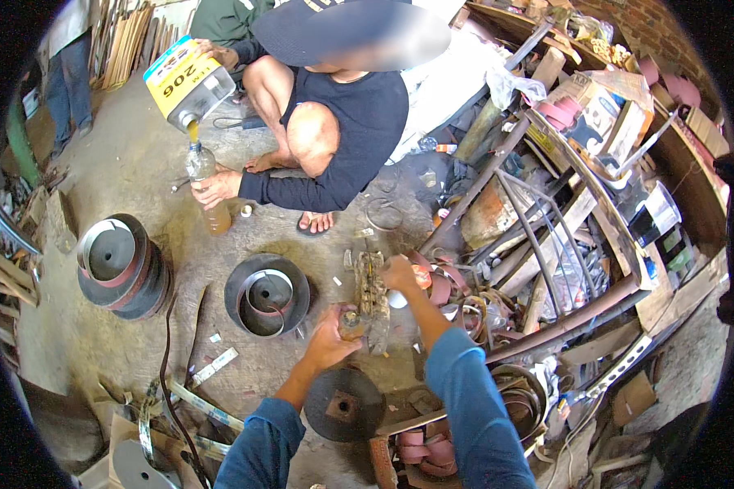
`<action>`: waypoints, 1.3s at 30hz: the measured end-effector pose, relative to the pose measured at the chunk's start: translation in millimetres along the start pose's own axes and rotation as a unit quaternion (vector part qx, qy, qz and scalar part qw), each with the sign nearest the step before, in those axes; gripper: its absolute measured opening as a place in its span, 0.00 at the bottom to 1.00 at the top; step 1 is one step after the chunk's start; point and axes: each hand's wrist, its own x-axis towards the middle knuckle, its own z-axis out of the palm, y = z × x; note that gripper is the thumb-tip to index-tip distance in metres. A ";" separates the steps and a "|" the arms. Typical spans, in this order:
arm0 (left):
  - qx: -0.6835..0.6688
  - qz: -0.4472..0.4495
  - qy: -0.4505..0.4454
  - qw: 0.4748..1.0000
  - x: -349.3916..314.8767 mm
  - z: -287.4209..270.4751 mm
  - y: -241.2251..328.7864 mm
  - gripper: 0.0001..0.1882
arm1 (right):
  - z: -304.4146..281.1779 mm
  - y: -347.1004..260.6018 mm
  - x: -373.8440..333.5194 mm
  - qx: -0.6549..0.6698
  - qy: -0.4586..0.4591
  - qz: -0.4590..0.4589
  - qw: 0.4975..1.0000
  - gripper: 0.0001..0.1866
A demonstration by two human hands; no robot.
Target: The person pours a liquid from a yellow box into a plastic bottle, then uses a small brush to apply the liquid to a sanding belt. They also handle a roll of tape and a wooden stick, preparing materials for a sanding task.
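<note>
My left hand [328, 341] is wrapped round a small bottle [351, 323] with amber-brown contents, held low over the floor. Just beyond it lies a narrow, crusted tan-brown block [373, 285] with an uneven top. My right hand [400, 275] is closed at the block's right side; whatever its fingers grip is too small to make out. Close by that hand are an orange-red round item [422, 276] and a small white one [397, 299]. Nearer to me, a dark disc [343, 405] with a square centre plate lies below my left hand.
Opposite, a crouching person [334, 155] pours yellowish liquid from a yellow-labelled can [189, 85] into a plastic bottle [212, 191]. Grinding wheels [121, 269] are stacked at left; another wheel [302, 285] lies nearer the middle. A metal frame [563, 322] and scrap crowd the right.
</note>
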 end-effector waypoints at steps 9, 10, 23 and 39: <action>0.047 -0.028 -0.021 0.998 7.2 19.5 -2.3 0.39 | 27.0 -33.2 -43.7 0.357 0.093 -0.039 0.929 0.29; 0.047 -0.026 -0.024 0.998 7.3 18.9 -6.0 0.39 | 2.4 -28.8 -67.2 0.448 -0.019 -0.115 0.886 0.27; 0.011 -0.023 -0.019 0.999 6.1 40.0 -23.6 0.40 | -60.2 -59.8 -128.7 -0.288 0.072 -0.517 0.803 0.26; 0.116 -0.049 0.088 0.988 -5.8 37.8 11.6 0.37 | -84.9 -49.4 -87.2 0.132 -0.069 0.038 0.988 0.38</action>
